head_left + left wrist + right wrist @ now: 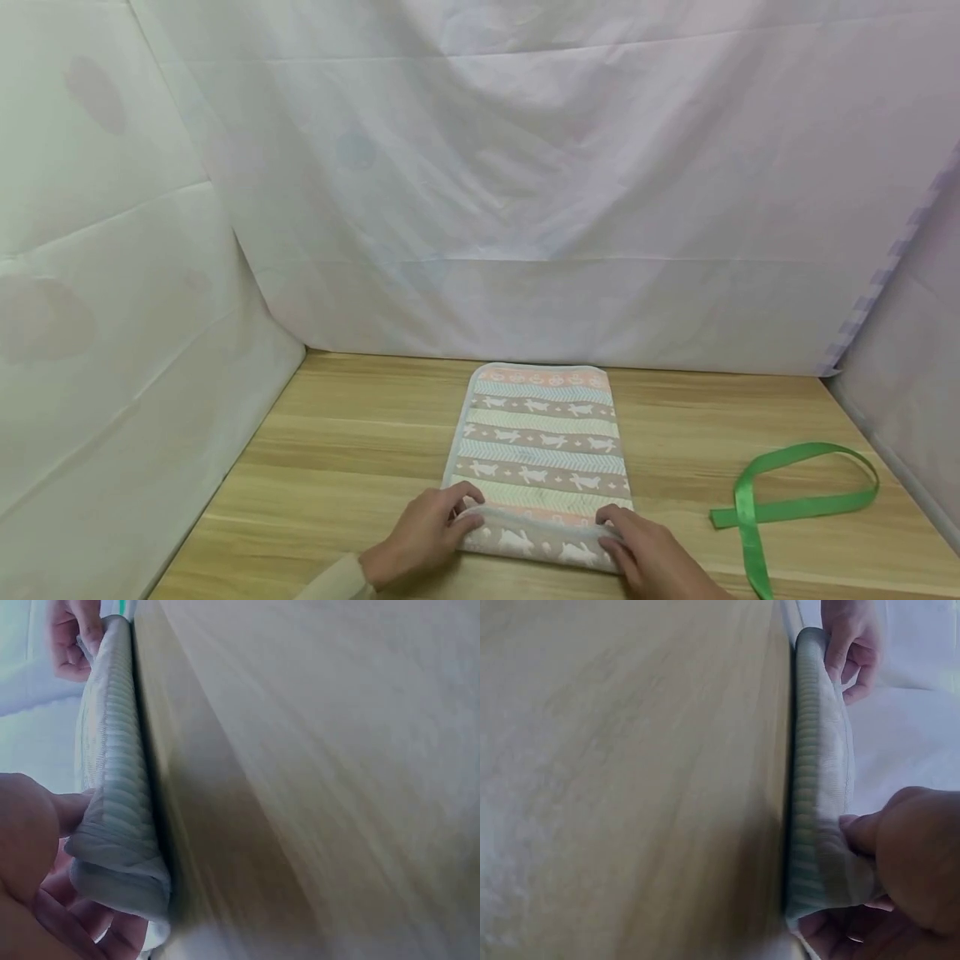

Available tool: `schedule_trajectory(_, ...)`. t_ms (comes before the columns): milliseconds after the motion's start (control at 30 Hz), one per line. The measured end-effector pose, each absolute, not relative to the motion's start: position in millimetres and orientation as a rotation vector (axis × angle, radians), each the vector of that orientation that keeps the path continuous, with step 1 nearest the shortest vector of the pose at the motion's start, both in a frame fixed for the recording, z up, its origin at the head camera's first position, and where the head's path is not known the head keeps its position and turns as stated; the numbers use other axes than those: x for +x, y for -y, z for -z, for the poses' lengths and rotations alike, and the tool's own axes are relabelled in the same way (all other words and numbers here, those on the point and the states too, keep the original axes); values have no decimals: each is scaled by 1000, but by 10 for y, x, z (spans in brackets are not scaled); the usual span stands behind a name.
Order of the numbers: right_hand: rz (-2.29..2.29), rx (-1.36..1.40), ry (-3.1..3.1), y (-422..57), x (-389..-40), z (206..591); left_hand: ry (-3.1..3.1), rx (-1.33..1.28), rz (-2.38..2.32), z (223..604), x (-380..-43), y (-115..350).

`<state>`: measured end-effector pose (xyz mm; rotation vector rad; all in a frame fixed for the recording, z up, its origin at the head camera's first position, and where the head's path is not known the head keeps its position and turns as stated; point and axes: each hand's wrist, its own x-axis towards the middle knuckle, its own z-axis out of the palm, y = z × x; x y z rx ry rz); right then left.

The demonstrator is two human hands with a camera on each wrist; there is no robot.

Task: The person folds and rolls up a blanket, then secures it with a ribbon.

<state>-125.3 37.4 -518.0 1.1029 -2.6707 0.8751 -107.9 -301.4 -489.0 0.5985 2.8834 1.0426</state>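
Observation:
A striped cloth [540, 454] with white animal figures and pale blue edging lies on the table, its near end folded over into a thick flap [525, 543]. My left hand [427, 531] pinches the left end of that flap, thumb on top. At the flap's right end, my right hand [647, 553] grips it between thumb and fingers. The left wrist view shows the stacked layers of the cloth [124, 765] at the left hand [30, 840]. In the right wrist view the right hand [919, 851] holds the corner, some fingers partly hidden beneath the cloth [810, 757].
To the right, a green ribbon [810, 507] lies in a loose loop on the wooden table [337, 450]. White fabric [525, 183] hangs behind the table, with more fabric on the left [112, 333] and right sides.

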Motion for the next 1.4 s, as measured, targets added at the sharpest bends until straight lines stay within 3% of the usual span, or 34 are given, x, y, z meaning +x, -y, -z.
schedule_trajectory(267, -902, 906, 2864, -324, -1247, 5152, -2834, 582, -1067, 4956, -1182, 3020)
schedule_trajectory(933, -776, 806, 2862, -232, -1207, 5164, -2884, 578, -1022, 4919, -1180, 3015)
schedule_trajectory(1167, -241, 1058, 2539, -189, -1267, 5188, -3234, 1020, -500, 4968, -1159, 3014)
schedule_trajectory(1400, -86, 1330, 2233, -154, -1308, 5190, -3220, 1458, 49, 4908, -1135, 2919)
